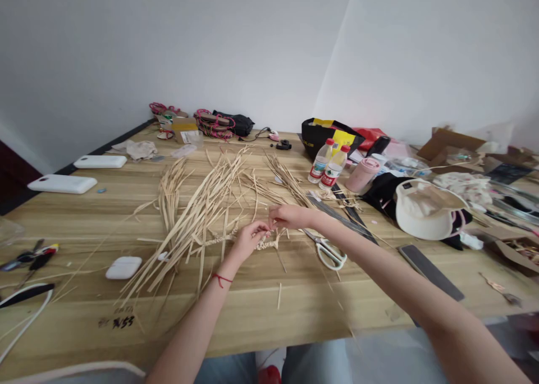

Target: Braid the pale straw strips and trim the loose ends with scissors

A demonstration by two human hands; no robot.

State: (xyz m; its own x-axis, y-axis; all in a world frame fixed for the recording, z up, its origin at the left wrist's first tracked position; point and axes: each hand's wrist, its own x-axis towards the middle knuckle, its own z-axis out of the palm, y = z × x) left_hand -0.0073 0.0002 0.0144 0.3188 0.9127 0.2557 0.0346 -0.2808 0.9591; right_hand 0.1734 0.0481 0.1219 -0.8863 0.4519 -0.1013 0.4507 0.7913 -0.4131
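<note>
Near the middle of the table, my left hand (249,239) pinches a plaited straw braid (267,243). My right hand (287,216) reaches in from the right, its fingertips pressed together against the left fingertips, on what looks like a thin straw strand; the fingers largely hide it. Another stretch of braid (217,239) lies just left of my left hand. Loose straw strips (206,199) spread in a big bundle beyond and to the left, with more straw (288,179) behind my right hand. White-handled scissors (330,255) lie beneath my right forearm.
Two water bottles (320,160), a pink cup (362,175) and a cream cap (429,209) stand or lie at the right. A dark phone (432,272) is near the front edge. A white case (123,268) and two white power banks (62,183) lie left.
</note>
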